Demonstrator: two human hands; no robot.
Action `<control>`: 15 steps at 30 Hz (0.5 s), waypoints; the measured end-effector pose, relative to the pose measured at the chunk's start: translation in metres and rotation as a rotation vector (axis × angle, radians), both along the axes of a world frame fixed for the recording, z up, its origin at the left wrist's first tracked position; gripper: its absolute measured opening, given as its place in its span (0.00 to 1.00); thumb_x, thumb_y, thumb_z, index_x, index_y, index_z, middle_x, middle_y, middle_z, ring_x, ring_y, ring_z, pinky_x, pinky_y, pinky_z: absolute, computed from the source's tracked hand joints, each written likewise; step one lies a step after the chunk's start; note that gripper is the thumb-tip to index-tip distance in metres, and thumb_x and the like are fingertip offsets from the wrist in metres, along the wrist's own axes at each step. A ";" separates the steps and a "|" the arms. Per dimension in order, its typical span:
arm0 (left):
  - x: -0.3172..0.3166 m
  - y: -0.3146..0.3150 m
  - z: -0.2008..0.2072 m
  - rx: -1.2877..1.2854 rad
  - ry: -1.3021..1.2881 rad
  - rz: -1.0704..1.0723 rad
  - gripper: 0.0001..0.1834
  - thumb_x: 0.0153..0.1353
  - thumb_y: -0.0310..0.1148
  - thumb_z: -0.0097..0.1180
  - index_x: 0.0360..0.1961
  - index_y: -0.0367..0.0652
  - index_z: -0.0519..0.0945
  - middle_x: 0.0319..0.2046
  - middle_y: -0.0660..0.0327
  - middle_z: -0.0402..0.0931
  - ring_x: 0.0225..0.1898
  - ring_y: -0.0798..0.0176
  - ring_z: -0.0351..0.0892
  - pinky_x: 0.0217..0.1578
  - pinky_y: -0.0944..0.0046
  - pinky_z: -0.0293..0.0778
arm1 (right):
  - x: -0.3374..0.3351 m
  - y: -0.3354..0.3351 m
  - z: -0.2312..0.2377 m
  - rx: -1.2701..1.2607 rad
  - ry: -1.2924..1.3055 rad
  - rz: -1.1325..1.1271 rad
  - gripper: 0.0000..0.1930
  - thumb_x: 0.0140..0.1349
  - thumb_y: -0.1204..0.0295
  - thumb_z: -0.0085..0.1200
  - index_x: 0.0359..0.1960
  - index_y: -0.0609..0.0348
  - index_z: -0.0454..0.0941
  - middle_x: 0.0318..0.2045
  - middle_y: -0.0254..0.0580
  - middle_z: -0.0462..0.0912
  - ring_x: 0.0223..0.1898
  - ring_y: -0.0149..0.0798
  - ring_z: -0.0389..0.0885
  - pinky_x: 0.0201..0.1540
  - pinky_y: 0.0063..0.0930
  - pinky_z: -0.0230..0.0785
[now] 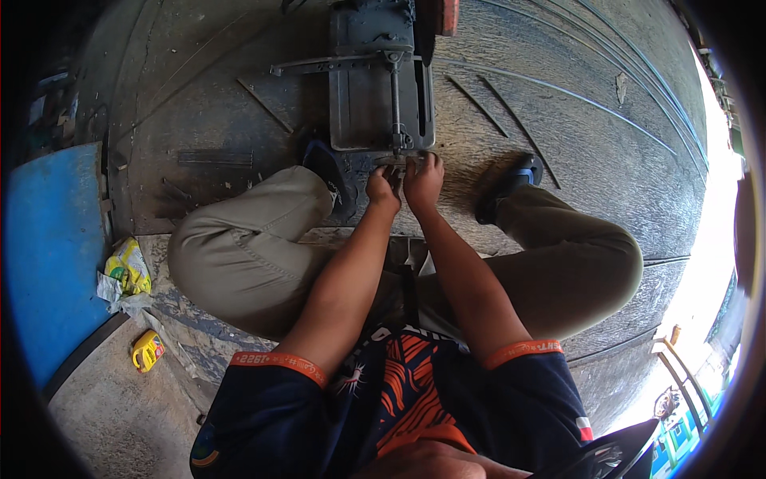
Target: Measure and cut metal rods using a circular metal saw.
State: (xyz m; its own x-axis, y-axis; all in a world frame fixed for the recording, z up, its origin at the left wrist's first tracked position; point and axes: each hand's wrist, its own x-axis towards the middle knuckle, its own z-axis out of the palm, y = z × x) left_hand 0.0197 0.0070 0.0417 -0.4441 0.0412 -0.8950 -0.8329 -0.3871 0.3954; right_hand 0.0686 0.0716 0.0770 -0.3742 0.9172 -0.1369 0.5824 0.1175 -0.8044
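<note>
Before me on the floor lies the grey metal base (341, 120) of what looks like a cut-off saw. A long clamp screw (395, 96) runs along it toward me, with a short crank handle (396, 160) at its near end. My left hand (384, 189) is closed at the left side of this handle, and my right hand (425, 180) is closed at its right side. The fingertips are partly hidden by the hands. A flat metal bar (307, 65) lies crosswise at the saw's far part, next to the clamp.
Two dark rods (519, 128) lie right of the saw, and a short rod (265, 105) lies left. Long thin bars (630, 68) stretch across the far right floor. A yellow bottle (148, 351) and a crumpled yellow packet (129, 267) sit near a blue panel (52, 255).
</note>
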 end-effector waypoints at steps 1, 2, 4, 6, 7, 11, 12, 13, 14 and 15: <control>-0.001 0.000 0.002 -0.002 -0.003 0.000 0.14 0.63 0.36 0.39 0.40 0.42 0.76 0.38 0.59 0.78 0.42 0.57 0.76 0.46 0.60 0.72 | 0.003 0.001 -0.001 0.058 -0.126 0.198 0.20 0.56 0.59 0.50 0.44 0.62 0.72 0.52 0.57 0.71 0.54 0.55 0.68 0.52 0.44 0.61; -0.003 0.002 0.005 0.138 -0.043 0.020 0.12 0.62 0.37 0.42 0.38 0.43 0.76 0.36 0.61 0.77 0.38 0.59 0.76 0.43 0.61 0.72 | 0.006 0.003 -0.005 0.119 -0.251 0.394 0.21 0.56 0.60 0.50 0.46 0.61 0.72 0.57 0.55 0.67 0.58 0.52 0.65 0.56 0.44 0.58; -0.007 0.004 0.011 0.279 -0.084 0.037 0.11 0.61 0.38 0.45 0.36 0.45 0.76 0.34 0.63 0.77 0.35 0.61 0.76 0.39 0.63 0.72 | 0.002 0.001 -0.013 0.219 -0.306 0.424 0.23 0.56 0.60 0.49 0.49 0.61 0.71 0.57 0.52 0.67 0.58 0.51 0.65 0.57 0.44 0.57; -0.008 0.009 0.017 0.261 -0.054 -0.016 0.10 0.59 0.35 0.46 0.37 0.44 0.76 0.34 0.63 0.77 0.34 0.62 0.76 0.38 0.64 0.71 | 0.004 -0.003 -0.021 0.316 -0.369 0.447 0.25 0.56 0.60 0.48 0.52 0.61 0.69 0.58 0.49 0.68 0.59 0.50 0.64 0.59 0.44 0.55; -0.005 0.011 0.020 0.264 -0.061 -0.025 0.10 0.59 0.35 0.46 0.37 0.44 0.76 0.34 0.63 0.77 0.34 0.62 0.76 0.38 0.64 0.71 | 0.006 -0.004 -0.025 0.361 -0.409 0.484 0.25 0.56 0.60 0.47 0.54 0.60 0.68 0.58 0.47 0.68 0.59 0.49 0.64 0.60 0.44 0.55; 0.003 0.011 0.028 -0.290 0.542 -0.358 0.11 0.54 0.31 0.45 0.32 0.39 0.78 0.33 0.57 0.78 0.34 0.61 0.76 0.38 0.63 0.69 | 0.015 -0.006 -0.018 -0.093 -0.500 0.763 0.27 0.57 0.60 0.46 0.56 0.62 0.66 0.55 0.50 0.70 0.59 0.49 0.65 0.60 0.42 0.56; 0.004 0.011 0.027 -0.322 0.612 -0.415 0.11 0.53 0.30 0.44 0.30 0.38 0.79 0.31 0.55 0.77 0.33 0.62 0.75 0.37 0.63 0.69 | 0.016 -0.009 -0.024 -0.086 -0.224 0.561 0.27 0.57 0.60 0.50 0.54 0.65 0.67 0.53 0.58 0.70 0.55 0.53 0.69 0.54 0.40 0.63; 0.004 0.010 0.025 -0.314 0.606 -0.426 0.11 0.53 0.30 0.44 0.30 0.38 0.79 0.31 0.55 0.77 0.33 0.62 0.75 0.37 0.63 0.69 | 0.017 -0.010 -0.027 -0.087 -0.233 0.549 0.27 0.57 0.60 0.50 0.54 0.65 0.67 0.53 0.58 0.70 0.55 0.53 0.69 0.54 0.40 0.63; -0.002 -0.003 0.014 -0.436 0.531 -0.426 0.11 0.53 0.30 0.44 0.29 0.37 0.79 0.30 0.54 0.77 0.33 0.62 0.76 0.35 0.63 0.69 | 0.005 -0.015 -0.012 -0.141 -0.129 0.400 0.26 0.56 0.60 0.53 0.51 0.66 0.68 0.51 0.60 0.71 0.53 0.55 0.71 0.50 0.40 0.65; -0.006 -0.011 0.004 -0.546 0.457 -0.430 0.12 0.53 0.30 0.44 0.27 0.37 0.79 0.29 0.53 0.77 0.33 0.62 0.76 0.33 0.64 0.69 | -0.001 -0.017 -0.005 -0.187 -0.029 0.242 0.24 0.55 0.60 0.55 0.48 0.66 0.69 0.50 0.63 0.71 0.50 0.56 0.72 0.47 0.40 0.67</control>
State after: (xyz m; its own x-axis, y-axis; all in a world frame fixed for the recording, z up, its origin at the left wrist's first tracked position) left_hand 0.0139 -0.0044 0.0453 -0.8130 -0.0976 -0.5740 -0.5765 0.2727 0.7702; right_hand 0.0675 0.0542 0.0723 -0.5719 0.7600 -0.3087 0.5787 0.1070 -0.8085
